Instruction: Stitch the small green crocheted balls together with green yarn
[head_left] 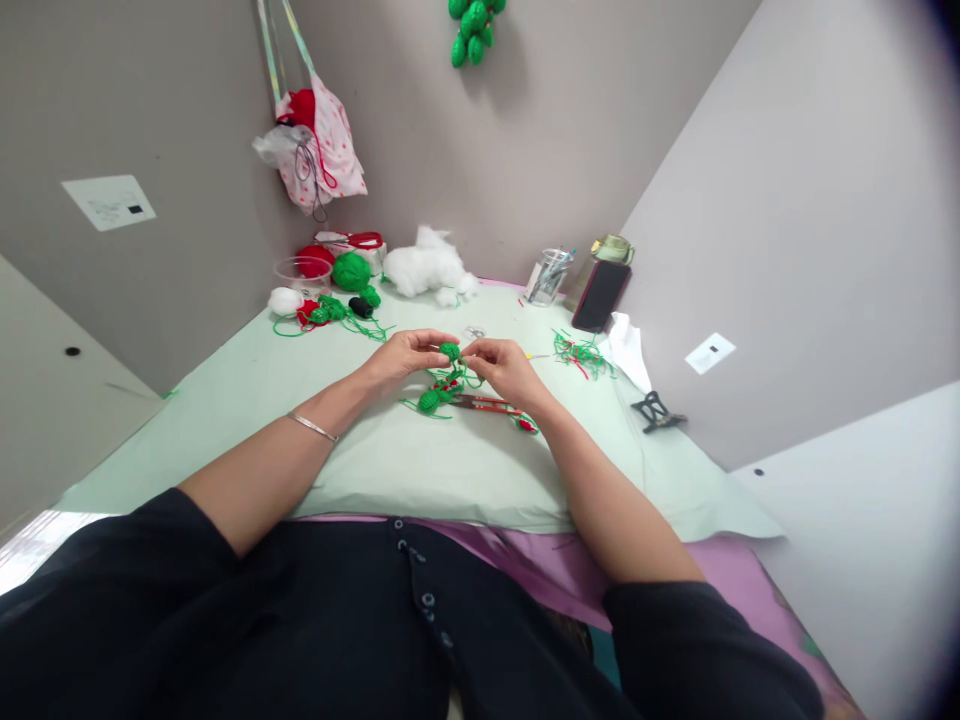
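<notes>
Near the middle of the table, my left hand (411, 357) pinches a small green crocheted piece (450, 352) between thumb and fingers. My right hand (504, 368) touches the right side of that piece, its thumb and forefinger pressed together; what lies between their tips is too small to make out. Below the hands are more green crocheted pieces (430, 401) with bits of red and loose green yarn ends. Orange-handled thread snips (487, 404) lie just right of them, and a small red and green piece (526, 425) rests by my right wrist.
At the back left are a green yarn ball (351, 271), a clear tub and a black spool (361, 307). White stuffing (426, 264) sits at the back. To the right are a pen cup (549, 277), phone (601, 296), yarn scraps (581, 355) and black clip (658, 412).
</notes>
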